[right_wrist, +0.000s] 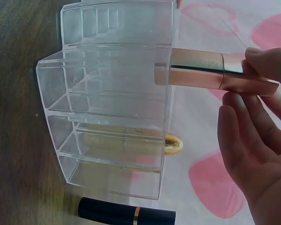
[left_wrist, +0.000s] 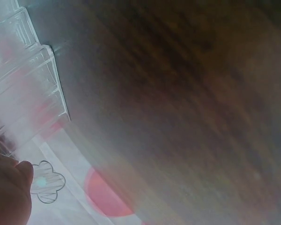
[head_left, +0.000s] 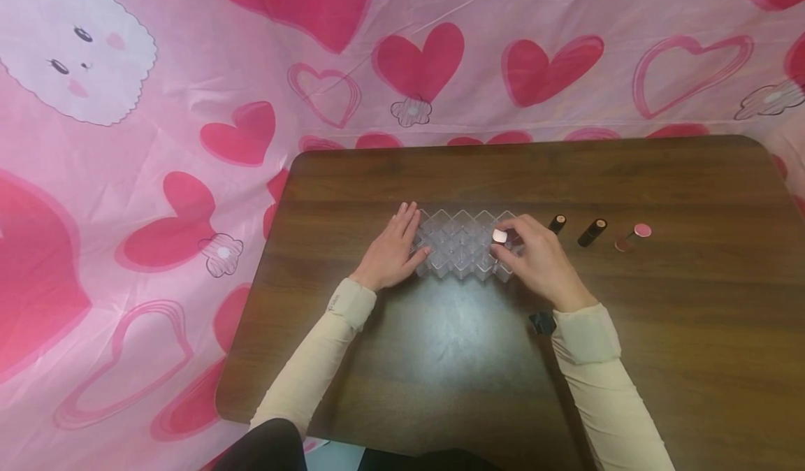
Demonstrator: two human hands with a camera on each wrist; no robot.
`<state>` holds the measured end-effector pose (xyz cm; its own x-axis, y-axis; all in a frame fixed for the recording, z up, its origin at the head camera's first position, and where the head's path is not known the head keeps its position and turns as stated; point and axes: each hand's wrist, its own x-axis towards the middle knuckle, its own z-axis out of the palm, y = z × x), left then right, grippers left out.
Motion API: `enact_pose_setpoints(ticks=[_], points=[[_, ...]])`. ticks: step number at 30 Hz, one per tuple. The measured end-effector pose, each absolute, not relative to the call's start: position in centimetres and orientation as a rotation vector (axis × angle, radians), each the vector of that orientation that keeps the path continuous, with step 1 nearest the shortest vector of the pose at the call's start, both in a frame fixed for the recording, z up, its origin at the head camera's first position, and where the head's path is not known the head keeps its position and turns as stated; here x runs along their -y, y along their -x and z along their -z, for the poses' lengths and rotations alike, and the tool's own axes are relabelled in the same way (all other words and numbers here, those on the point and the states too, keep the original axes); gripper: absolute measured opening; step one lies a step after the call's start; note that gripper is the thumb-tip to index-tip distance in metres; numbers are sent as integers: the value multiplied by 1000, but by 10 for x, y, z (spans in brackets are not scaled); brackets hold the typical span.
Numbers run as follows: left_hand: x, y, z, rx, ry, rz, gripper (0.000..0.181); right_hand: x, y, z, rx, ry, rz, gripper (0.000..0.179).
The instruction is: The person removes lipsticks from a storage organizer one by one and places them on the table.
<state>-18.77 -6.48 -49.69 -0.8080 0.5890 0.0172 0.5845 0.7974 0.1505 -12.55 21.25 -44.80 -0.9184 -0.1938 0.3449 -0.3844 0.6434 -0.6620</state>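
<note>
A clear, many-celled lipstick organizer (head_left: 462, 251) stands on the wooden table. My right hand (head_left: 544, 261) pinches a shiny rose-gold lipstick (right_wrist: 196, 70) by its top end, and the lower end sits just inside one cell. Against the organizer's left side rests my left hand (head_left: 391, 251), its fingers straight and its thumb spread toward the front. In the right wrist view, a gold-topped lipstick (right_wrist: 173, 144) stands in another cell. The left wrist view has only the organizer's corner (left_wrist: 25, 79) and part of the left hand (left_wrist: 9, 194).
To the right of the organizer stand two black lipstick tubes (head_left: 557, 224) (head_left: 592, 233) and a tube with a pink top (head_left: 641, 230). A small dark object (head_left: 542, 323) lies near my right wrist. Pink heart-patterned fabric (head_left: 478, 10) hangs behind the table (head_left: 440, 184).
</note>
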Motion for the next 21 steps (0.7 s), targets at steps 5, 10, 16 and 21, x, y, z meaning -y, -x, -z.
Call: enact_pose_setpoints(ticks=[5,10,16,21], points=[[65,188,498,-2959,-977,-216,76,-213,123,445,2630,-439,-1114,31],[66,189,500,-2970,-989,-222,76,-214,122,443,2616,-403,-1118,32],[65,190,500,-2974,-993,-217,76,-215,120,441,2613,-385,-1116,34],[65,189,500,-2976,-988,-217,76,-216,119,441,2615,-372,-1126,35]])
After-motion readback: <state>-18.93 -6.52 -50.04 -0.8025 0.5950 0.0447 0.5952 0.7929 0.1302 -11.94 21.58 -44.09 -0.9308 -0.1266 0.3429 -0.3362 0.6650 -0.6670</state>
